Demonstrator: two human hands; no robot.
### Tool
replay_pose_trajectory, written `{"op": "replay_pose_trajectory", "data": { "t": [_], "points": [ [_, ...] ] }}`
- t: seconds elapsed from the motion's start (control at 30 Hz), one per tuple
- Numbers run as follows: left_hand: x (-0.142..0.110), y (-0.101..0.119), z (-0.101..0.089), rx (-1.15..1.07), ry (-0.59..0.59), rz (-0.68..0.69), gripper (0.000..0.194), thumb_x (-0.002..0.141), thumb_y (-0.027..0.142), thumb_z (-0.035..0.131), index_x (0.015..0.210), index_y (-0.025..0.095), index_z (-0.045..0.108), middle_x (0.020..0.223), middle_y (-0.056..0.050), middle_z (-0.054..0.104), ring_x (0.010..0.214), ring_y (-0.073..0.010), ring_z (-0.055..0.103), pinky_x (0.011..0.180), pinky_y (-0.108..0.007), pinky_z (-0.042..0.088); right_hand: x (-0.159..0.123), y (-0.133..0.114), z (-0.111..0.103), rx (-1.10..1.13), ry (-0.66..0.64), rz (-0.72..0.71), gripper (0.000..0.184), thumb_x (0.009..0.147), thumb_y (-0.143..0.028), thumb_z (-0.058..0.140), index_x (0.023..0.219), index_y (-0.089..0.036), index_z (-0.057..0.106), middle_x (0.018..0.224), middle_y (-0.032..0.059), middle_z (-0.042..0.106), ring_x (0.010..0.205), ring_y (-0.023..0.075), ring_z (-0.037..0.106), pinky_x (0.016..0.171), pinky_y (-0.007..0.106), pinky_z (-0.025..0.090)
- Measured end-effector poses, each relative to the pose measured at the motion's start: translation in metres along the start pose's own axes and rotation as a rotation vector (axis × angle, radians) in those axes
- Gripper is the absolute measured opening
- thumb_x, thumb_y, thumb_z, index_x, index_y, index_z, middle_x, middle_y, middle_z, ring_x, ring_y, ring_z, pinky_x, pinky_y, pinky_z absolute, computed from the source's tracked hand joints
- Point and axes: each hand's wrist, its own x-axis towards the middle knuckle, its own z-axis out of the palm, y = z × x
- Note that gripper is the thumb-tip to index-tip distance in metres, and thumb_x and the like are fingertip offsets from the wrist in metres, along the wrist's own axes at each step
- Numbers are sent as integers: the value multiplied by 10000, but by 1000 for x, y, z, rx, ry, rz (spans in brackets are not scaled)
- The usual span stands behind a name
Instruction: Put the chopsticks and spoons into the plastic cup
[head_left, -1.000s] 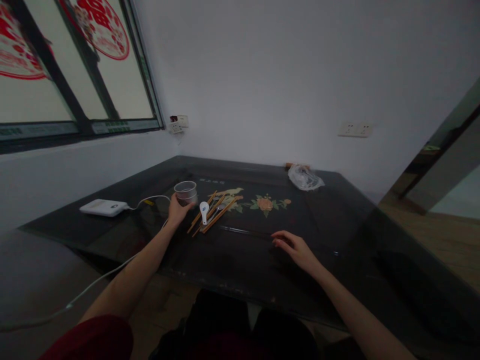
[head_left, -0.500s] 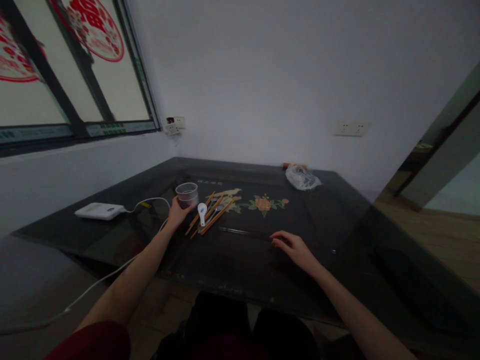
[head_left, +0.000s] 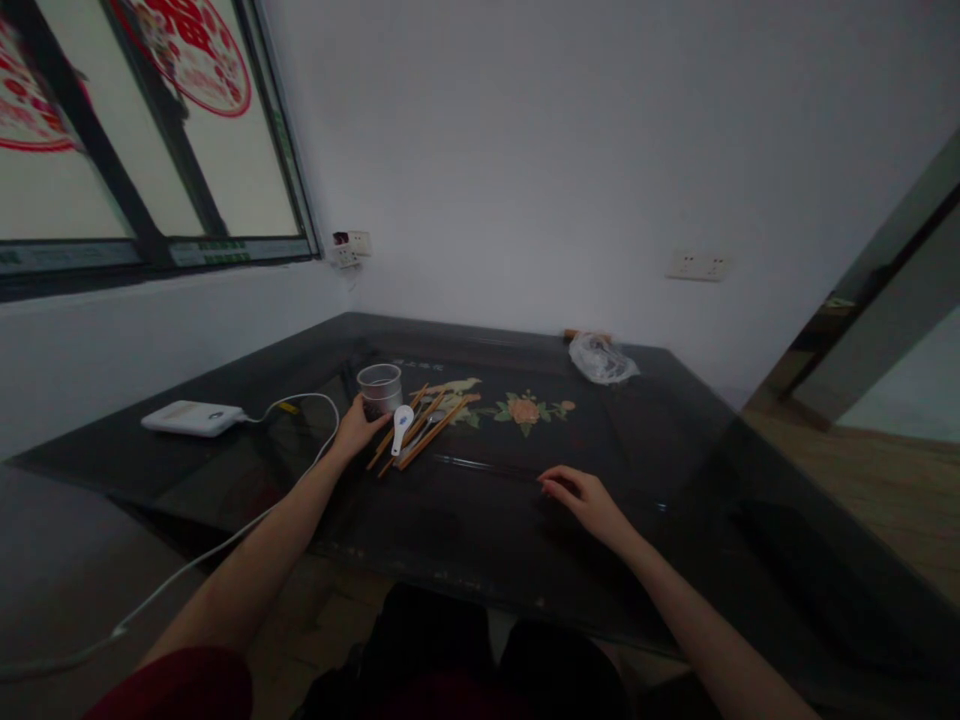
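A clear plastic cup [head_left: 380, 388] stands upright at the left of the table, and the fingers of my left hand [head_left: 358, 430] are wrapped around its near side. Right beside it lies a loose pile of wooden chopsticks [head_left: 427, 440] with metal spoons among them, partly covered. On top of the pile rests a white soup spoon [head_left: 401, 428], its bowl near the cup. My right hand [head_left: 581, 492] is over the table on the right, fingers loosely bent and thumb apart, holding nothing.
A white power bank [head_left: 193, 418] with a white cable [head_left: 300, 480] lies on the left; the cable runs behind my left forearm and off the near edge. A crumpled clear plastic bag [head_left: 602, 360] sits by the wall. The dark table [head_left: 480, 520] has a painted flower pattern.
The cup has shifted slightly right in my left hand, closer to the chopsticks. The white soup spoon has turned a little, its handle swinging left. My right hand stays almost still.
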Motion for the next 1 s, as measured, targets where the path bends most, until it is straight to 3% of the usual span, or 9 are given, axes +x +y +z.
{"op": "replay_pose_trajectory", "data": {
  "t": [0.27,0.47,0.57,0.7,0.83,0.93,1.0],
  "points": [
    [-3,5,-1,10,1,-18,726,702,394,681,1304,147,358,1265,-187,549,1147,-278,552,958,-410,434,0,1,0,-8,7,-4,274,849,-416,515,902,-189,659,802,39,681,756,189,617,722,308,473],
    [2,2,-1,-80,43,-28,1056,639,350,744,1437,144,83,1317,-204,488,1198,-283,507,997,-432,402,0,1,0,10,-10,8,260,854,-403,512,892,-186,651,808,39,675,775,189,621,730,303,462],
    [4,2,-4,-101,112,25,1092,630,351,746,1443,129,52,1328,-209,463,1200,-278,498,996,-422,408,1,2,0,18,-17,15,256,852,-399,516,895,-185,649,802,38,672,776,191,622,721,299,460],
    [1,11,-13,-92,332,129,896,688,312,689,1413,108,204,1291,-188,476,1174,-252,500,998,-399,408,0,0,-1,17,-16,13,251,855,-391,513,893,-186,652,813,43,673,779,188,619,708,291,459],
    [-12,39,-23,-116,503,232,620,756,239,602,1325,153,370,1243,-132,502,1144,-216,501,974,-373,422,-1,2,-1,22,10,30,262,853,-401,515,893,-181,652,782,33,662,752,178,614,693,283,460],
    [-27,77,-26,-159,470,331,421,775,239,576,1183,162,504,1189,-108,534,1128,-220,501,978,-385,412,-3,2,-4,29,56,36,261,847,-403,523,884,-181,653,780,30,658,754,178,612,703,287,461],
    [-36,107,-23,-224,310,385,296,807,262,540,1089,176,562,1133,-82,566,1092,-210,524,988,-391,401,-4,-3,-7,37,92,35,248,844,-393,530,884,-182,653,802,36,661,763,180,613,707,290,463]
  ]
}}
